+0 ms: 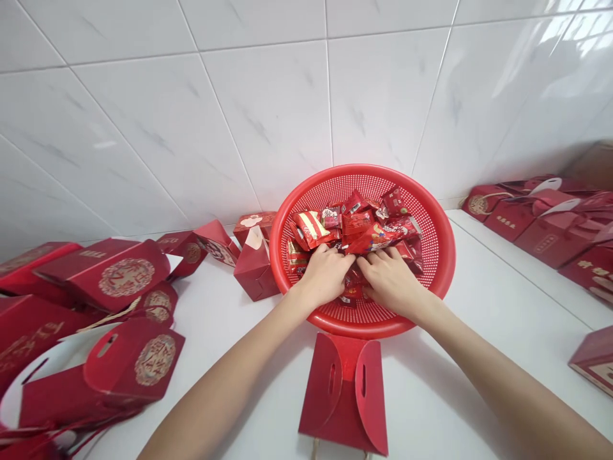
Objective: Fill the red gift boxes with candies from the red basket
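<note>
Left of the red basket (443, 236), red gift boxes (127, 275) with round gold emblems lie heaped on the white counter (201, 358), some with open flaps. Nearer, a small upright carton (256, 271) stands just beside the basket's left side. Inside the basket, the left hand (328, 271) has its fingers bent down among the red wrapped packets (357, 223); whether it grips one, I cannot tell. To its right, the right hand (390, 281) also reaches into the packets, fingers curled, its grip hidden too. In front of the basket lies a flat-looking red box (345, 396) with two slotted flaps. Right of the basket, more red boxes (546, 236) sit in a row by the tiled wall (383, 96).
</note>
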`<state>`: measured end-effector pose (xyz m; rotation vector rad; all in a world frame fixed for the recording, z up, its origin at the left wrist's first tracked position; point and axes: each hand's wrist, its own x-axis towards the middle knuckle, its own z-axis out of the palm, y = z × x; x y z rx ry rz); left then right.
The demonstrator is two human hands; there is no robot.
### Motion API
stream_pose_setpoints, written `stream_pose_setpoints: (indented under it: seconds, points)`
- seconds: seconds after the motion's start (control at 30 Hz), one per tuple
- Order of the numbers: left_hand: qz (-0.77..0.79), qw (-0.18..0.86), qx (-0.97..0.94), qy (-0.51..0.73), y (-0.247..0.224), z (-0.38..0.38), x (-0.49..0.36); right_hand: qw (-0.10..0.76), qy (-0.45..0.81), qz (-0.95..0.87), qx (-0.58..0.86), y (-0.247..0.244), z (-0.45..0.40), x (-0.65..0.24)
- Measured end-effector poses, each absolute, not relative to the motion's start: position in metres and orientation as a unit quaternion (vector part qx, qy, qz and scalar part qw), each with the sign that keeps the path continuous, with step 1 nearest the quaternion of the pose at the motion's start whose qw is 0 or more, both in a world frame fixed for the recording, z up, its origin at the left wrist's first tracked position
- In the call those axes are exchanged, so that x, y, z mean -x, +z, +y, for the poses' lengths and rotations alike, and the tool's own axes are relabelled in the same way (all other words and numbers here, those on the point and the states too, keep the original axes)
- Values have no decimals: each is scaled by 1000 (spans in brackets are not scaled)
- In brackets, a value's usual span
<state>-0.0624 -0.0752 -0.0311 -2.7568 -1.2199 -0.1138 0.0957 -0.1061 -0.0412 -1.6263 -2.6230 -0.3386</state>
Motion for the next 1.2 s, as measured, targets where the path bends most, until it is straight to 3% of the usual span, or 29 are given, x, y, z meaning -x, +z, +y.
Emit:
stream_pose_setpoints:
  seconds: [0.4, 1.2]
  points:
    - [-492, 38, 855, -158, -40, -106, 76, 84, -124, -796, 586, -41, -117, -86]
    - [-497, 27, 866, -54, -44, -123, 74, 112, -92, -807, 572, -42, -115, -87]
